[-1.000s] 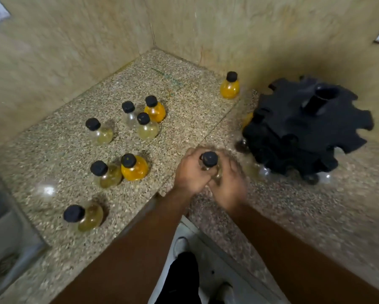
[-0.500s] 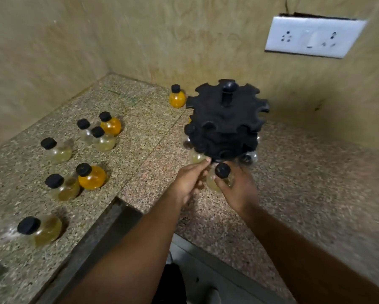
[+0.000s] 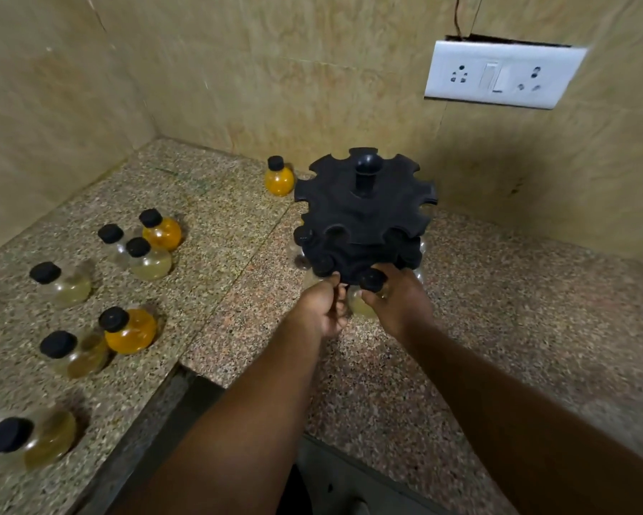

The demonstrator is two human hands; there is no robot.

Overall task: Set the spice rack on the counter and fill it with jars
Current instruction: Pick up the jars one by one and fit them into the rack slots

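A black round spice rack with notched tiers and a centre knob stands on the speckled counter. My right hand holds a pale yellow jar with a black cap at the rack's lower front notch. My left hand pinches at the rack's lower edge just left of that jar. Jars with black caps sit in the rack's lower tier, mostly hidden. Several loose jars stand on the left counter, among them an orange jar and a pale jar.
Another orange jar stands by the back wall, left of the rack. A white socket plate is on the wall at upper right. The counter's inner edge steps around a gap where I stand.
My hands carried the jar from mid-counter up to the rack's lower front notch. The view tilted up, bringing the wall and socket into sight.
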